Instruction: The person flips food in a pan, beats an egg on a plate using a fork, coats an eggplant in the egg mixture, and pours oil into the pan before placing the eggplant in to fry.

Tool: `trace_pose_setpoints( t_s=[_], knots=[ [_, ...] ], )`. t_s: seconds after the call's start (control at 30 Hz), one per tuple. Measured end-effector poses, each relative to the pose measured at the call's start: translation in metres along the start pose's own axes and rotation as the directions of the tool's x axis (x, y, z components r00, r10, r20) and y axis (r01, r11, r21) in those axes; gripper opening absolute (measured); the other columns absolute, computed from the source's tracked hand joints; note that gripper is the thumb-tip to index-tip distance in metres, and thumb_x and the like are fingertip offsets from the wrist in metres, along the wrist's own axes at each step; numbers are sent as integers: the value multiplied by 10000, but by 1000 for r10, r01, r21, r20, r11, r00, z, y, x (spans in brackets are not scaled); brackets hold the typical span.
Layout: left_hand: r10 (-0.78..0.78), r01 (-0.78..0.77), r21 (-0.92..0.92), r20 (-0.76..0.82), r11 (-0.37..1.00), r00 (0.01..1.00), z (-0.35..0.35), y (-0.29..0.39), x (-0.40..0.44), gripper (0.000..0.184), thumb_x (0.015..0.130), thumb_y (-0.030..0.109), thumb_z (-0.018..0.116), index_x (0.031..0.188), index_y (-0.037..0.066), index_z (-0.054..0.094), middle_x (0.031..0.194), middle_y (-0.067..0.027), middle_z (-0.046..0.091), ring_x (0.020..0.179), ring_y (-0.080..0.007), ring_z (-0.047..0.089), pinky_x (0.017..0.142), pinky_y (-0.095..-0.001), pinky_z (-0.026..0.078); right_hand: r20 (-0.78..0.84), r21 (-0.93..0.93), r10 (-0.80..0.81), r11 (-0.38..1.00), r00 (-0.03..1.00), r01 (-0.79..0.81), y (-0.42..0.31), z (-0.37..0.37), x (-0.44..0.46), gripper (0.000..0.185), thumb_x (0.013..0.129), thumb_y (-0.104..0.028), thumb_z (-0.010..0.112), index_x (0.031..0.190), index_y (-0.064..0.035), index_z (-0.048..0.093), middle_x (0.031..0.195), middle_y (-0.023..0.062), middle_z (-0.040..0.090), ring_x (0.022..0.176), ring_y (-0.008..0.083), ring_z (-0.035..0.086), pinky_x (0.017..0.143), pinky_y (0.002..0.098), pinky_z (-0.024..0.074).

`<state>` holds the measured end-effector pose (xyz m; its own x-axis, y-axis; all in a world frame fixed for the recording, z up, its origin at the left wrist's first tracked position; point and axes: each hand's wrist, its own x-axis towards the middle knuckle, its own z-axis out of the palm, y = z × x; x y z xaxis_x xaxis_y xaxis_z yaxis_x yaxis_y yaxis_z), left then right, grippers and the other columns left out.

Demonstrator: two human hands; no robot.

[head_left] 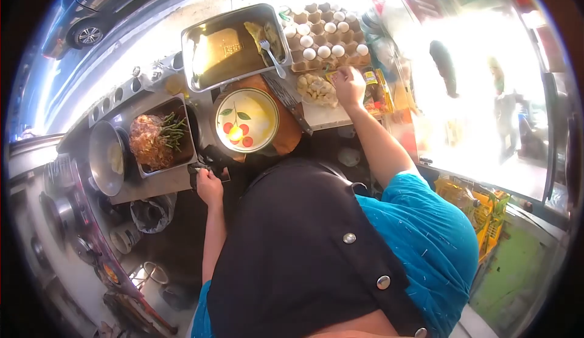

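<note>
My right hand (350,87) is closed, its fingers bunched at the edge of a clear bag of pale, lumpy pieces (316,90). What it pinches, if anything, is hidden. Low on the left, my left hand (209,187) is curled at a crumpled black thing (213,157) by the counter's edge; I cannot make out what lies inside the fingers. Between the hands a bowl painted with red fruit (260,108) rests on a round wooden board (287,132), with something yellow in it. A dark-handled knife (297,114) lies along the board's right side.
A metal tray (207,82) at the back holds a fork (272,57) and yellowish food. Right of it sits an egg carton (313,18) with several white eggs. Another tray (146,172) carries shredded food and green beans, beside a pan (107,155). Colourful packets (378,88) lie right.
</note>
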<state>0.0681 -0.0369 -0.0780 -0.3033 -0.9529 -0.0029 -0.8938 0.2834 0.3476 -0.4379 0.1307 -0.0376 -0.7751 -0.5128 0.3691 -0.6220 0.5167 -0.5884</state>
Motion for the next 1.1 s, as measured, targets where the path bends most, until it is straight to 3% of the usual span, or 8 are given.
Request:
trace_pose_setpoints(
  t_s=[0.1,0.27,0.53,0.6,0.73,0.87,1.0,1.1],
  knots=[
    [-3,3,15,29,1000,1000,-3,2,1,118,924,76,679,988,83,580,1004,-148,634,970,-399,631,811,-509,491,74,-100,302,950,950,-295,21,-4,15,261,916,-194,709,1131,-47,696,1067,174,738,1100,362,697,945,450,545],
    [92,-91,-5,58,996,994,-3,-2,-7,282,884,96,721,1141,121,607,1133,-147,625,1086,-414,592,925,-520,479,203,-372,338,895,919,-247,37,-1,3,473,868,-280,779,1251,-44,631,1261,211,677,1201,403,640,996,497,530],
    [92,-72,-73,324,995,942,-24,-12,13,530,837,159,791,1286,137,511,1295,-206,522,1211,-461,551,1011,-546,471,16,-13,471,882,882,-471,88,0,7,358,863,-336,837,1012,-27,735,951,125,760,820,268,724,749,402,539],
    [163,-115,-145,379,983,911,-23,-20,19,548,822,158,803,1286,140,513,1294,-205,519,1219,-464,547,1018,-541,475,363,464,721,409,590,-786,40,-33,7,188,951,-236,796,998,-73,713,899,48,703,700,128,586,592,288,431],
    [192,-143,-164,342,976,920,-21,-23,19,548,816,171,825,1266,141,512,1283,-203,520,1221,-464,545,1022,-532,478,706,666,395,-88,588,-740,-5,-34,-30,189,958,-43,751,1129,-20,674,991,43,727,763,124,657,632,262,513],
    [162,-115,-153,345,981,925,-25,-21,20,539,818,167,825,1255,140,512,1269,-202,520,1219,-458,547,1014,-532,485,801,552,305,-42,515,-833,-106,12,-73,141,973,-64,738,1096,-30,679,932,23,701,749,124,657,630,262,535],
    [223,-158,-198,364,967,904,-26,-30,22,521,822,160,818,1246,143,516,1251,-199,520,1202,-463,556,1001,-540,495,688,382,316,609,654,-695,-167,74,-103,231,918,-156,831,1042,-6,706,868,50,725,730,117,661,636,297,550],
    [252,-177,-221,382,959,889,-27,-35,26,505,829,171,809,1243,146,521,1242,-200,521,1186,-470,562,989,-545,500,572,348,292,759,766,-549,-192,84,-108,301,882,-189,850,1076,-2,715,839,64,732,721,133,678,659,317,565]
  ],
)
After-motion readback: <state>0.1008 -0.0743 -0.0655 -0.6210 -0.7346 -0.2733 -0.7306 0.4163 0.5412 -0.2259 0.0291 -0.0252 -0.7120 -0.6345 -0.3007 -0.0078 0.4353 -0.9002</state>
